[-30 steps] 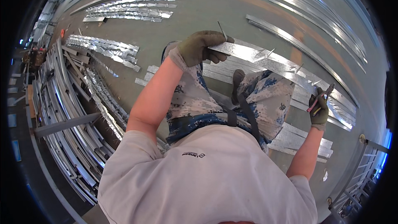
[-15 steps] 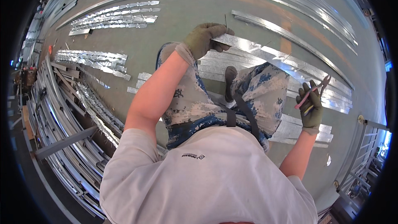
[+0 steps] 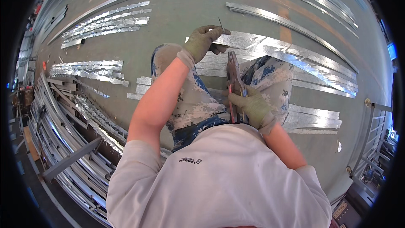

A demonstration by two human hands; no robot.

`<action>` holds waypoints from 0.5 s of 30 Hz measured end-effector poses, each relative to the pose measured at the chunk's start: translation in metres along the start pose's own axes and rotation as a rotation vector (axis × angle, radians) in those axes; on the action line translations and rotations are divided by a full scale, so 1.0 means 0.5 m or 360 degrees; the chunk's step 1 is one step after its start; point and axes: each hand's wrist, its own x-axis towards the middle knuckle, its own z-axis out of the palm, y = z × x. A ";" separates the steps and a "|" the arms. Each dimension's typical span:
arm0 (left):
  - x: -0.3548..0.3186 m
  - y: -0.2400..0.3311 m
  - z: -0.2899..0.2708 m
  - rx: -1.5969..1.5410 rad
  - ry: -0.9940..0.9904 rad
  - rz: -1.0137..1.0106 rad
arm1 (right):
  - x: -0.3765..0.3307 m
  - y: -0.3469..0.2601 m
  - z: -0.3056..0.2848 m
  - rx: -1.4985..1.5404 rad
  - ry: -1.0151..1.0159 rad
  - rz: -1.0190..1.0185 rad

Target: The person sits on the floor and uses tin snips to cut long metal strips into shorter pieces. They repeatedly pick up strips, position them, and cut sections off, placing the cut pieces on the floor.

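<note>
My left hand (image 3: 202, 44), in an olive work glove, is closed on the near end of a long, shiny metal strip (image 3: 240, 39), which runs off to the right. A thin, dark wire or pin (image 3: 220, 23) stands up by its fingertips. Gripped in my gloved right hand (image 3: 254, 107) are pliers (image 3: 233, 69) with red and blue handles. Their jaws point up toward the strip's end, just below it, and look apart from it. Both hands are over my camouflage trousers (image 3: 190, 95).
Flat metal strips (image 3: 314, 118) lie on the floor around my legs. Crinkled silvery bundles (image 3: 105, 23) and a long metal channel (image 3: 101, 12) are at the far left. A rack of metal profiles (image 3: 63, 143) stands near left, a metal frame (image 3: 366, 137) at right.
My right hand has swung in from the far right with the pliers, which now point upward near the strip's end. My left hand still holds the strip, with little movement.
</note>
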 end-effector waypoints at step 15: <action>-0.038 0.015 0.041 0.0080 0.0005 0.0015 | -0.008 -0.025 0.059 -0.0118 0.0210 -0.0110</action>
